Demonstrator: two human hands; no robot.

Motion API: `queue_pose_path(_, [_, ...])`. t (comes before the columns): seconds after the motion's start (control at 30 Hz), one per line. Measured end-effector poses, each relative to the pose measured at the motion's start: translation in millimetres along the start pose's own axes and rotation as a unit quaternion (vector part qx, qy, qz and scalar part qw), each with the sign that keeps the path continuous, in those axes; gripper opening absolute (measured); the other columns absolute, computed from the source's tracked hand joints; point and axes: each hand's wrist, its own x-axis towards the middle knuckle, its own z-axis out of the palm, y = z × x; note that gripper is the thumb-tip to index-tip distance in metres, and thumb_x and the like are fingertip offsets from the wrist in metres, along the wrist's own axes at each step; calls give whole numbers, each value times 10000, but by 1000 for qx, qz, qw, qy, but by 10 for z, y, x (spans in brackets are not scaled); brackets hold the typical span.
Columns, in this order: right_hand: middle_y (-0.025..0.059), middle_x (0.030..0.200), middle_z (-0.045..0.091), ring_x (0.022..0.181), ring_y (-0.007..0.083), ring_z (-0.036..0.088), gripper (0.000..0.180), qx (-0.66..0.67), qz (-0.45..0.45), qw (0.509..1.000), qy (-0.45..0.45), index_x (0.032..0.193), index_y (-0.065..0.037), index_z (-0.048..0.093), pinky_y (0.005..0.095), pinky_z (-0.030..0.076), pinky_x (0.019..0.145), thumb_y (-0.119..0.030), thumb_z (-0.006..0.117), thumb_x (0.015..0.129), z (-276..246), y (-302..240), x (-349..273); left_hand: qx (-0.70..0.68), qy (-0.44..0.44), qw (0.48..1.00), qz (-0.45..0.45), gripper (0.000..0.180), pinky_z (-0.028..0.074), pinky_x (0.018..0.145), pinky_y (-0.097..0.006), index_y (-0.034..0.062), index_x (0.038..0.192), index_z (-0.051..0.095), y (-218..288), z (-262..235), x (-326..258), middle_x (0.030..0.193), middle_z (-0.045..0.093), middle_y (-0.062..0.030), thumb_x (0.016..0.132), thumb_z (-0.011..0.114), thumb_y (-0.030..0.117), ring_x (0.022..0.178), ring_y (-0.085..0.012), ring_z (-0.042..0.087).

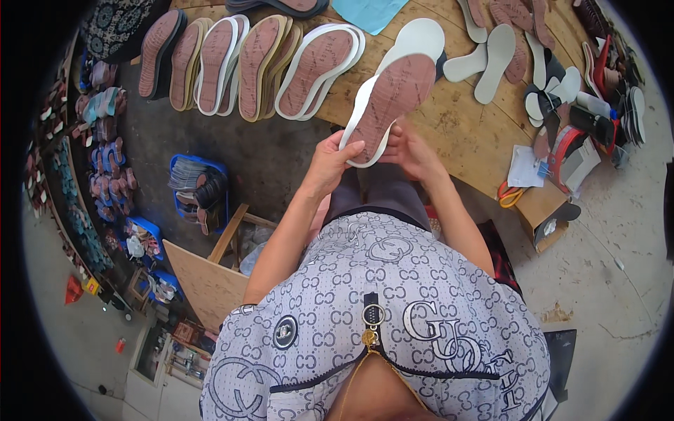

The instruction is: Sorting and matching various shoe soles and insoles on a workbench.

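My left hand (329, 163) grips the lower end of a shoe sole (393, 95), its thumb on the top face. The sole has a brownish-pink face, with a white layer showing along its left side and lower end. At the right edge near that same end is my right hand (415, 153), its fingers curled against the sole and partly hidden behind it. Beyond the sole's raised end lies a white sole (421, 35) on the wooden table (449, 133). A white-rimmed pair of soles (319, 67) lies just left of the held one.
More paired soles (261, 59) line the table edge leftward. Loose insoles (495, 63) lie at the right, near a tape dispenser (567, 151) and a cardboard box (544, 214). A blue crate (199, 193) stands on the floor at left, by a wooden board (200, 281) and footwear racks (84, 203).
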Motion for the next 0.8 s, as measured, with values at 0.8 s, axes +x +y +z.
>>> queue_pose_path(0.8, [104, 1323, 545, 1205, 223, 541, 478, 255, -65, 951, -166, 1342, -38, 454, 404, 435, 1031, -389, 362, 1030, 309, -253, -445, 326, -120, 937, -19, 297, 492, 808, -258, -4, 1054, 687, 642, 139, -161, 933, 693, -31, 820, 737, 173, 856, -84, 611])
